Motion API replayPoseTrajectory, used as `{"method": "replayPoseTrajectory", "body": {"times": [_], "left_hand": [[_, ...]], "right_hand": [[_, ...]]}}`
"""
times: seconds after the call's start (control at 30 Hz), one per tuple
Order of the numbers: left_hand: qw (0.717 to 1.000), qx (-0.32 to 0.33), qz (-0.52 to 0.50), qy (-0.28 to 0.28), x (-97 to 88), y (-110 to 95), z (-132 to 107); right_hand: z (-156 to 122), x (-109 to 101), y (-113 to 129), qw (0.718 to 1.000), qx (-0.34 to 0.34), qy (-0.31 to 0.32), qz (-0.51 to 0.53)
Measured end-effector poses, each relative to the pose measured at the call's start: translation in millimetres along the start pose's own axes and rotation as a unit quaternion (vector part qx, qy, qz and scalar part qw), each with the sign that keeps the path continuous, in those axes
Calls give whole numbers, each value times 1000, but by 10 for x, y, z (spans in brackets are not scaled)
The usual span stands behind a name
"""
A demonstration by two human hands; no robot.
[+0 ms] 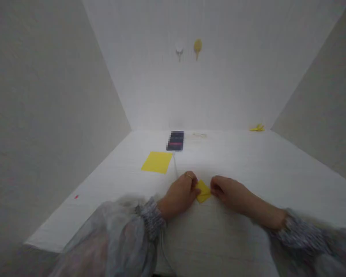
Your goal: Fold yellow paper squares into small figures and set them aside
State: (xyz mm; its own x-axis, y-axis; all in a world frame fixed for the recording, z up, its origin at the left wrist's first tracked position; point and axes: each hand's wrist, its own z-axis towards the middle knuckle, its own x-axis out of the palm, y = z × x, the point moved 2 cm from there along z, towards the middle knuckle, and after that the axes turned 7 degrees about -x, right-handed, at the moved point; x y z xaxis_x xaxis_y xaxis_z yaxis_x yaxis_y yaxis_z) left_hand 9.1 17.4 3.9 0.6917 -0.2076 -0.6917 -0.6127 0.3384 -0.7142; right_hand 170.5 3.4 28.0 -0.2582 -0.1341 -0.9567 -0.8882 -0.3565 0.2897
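While both hands pinch it, yellow paper (folded) lies between them.

The white table holds 1 flat yellow sheet and 1 blurry dark thing mid-frame. 1 red bit lies lower left.

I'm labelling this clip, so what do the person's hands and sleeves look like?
The left hand wears a gold-toned ring; no ring shows on the right hand. The loose, pale grey sleeves look sheer and end in gathered, speckled grey cuffs.
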Motion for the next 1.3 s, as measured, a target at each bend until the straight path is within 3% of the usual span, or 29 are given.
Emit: {"method": "replayPoseTrajectory", "body": {"times": [0.17, 0.27, 0.37, 0.5, 0.87, 1.03, 1.3], "left_hand": [[998, 5, -53, 18, 16, 22, 14], [996, -10, -77, 34, 27, 38, 43], [994, -20, -93, 45, 17, 19, 62], [992, -23, -115, 54, 0, -24, 59], [993, -27, -111, 41, 41, 36, 71], [993, -28, -112, 40, 55, 46, 75], [994, -35, -98, 37, 37, 49, 71]], "right_hand": [[-25, -10, -70, 999, -41, -1, 15], [-99, -42, -85, 988, -148, -25, 48], [-175, -73, -52, 964, -263, -17, 17], [-185, -103, 10, 944, -325, -6, -48], [-137, -129, 6, 927, -357, 31, -113], [-141, -173, -35, 926, -367, 47, -74], [-197, -244, -157, 944, -324, 55, 15]]}}
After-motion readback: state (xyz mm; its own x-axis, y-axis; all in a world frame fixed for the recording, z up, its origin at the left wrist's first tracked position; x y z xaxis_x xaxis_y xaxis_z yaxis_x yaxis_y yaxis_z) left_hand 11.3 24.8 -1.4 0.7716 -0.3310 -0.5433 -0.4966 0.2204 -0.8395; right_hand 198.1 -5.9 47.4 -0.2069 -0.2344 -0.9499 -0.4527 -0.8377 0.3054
